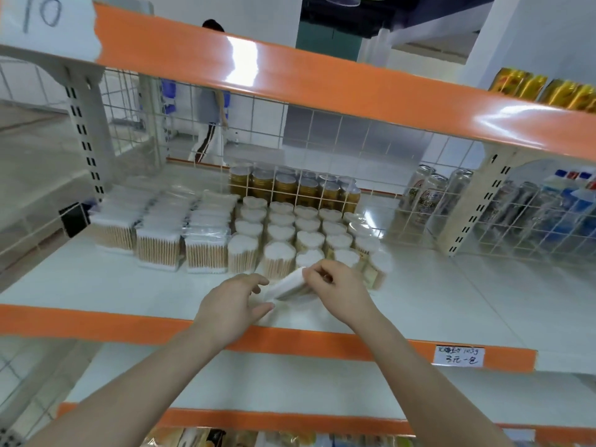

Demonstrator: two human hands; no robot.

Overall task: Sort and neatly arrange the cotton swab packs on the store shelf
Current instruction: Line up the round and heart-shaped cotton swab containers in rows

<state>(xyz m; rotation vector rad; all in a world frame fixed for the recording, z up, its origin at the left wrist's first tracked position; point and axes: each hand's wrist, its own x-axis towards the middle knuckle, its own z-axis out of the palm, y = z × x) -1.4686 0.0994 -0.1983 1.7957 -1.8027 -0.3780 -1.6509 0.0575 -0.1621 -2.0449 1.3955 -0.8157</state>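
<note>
A tilted cotton swab pack (288,284) lies near the front of the white shelf (96,285), held between both hands. My right hand (338,287) grips its right end with curled fingers. My left hand (230,304) holds its left end, thumb underneath and fingers on top. Behind it stand rows of round swab packs (280,235) with white tips up. To their left, rectangular swab packs (158,243) stand in three rows running back.
Gold cans (290,185) stand behind a wire grid at the back. Clear and blue bottles (532,208) fill the right bay past a wire divider. An orange shelf edge (322,343) with a price tag (459,355) runs in front. A person walks beyond the shelf.
</note>
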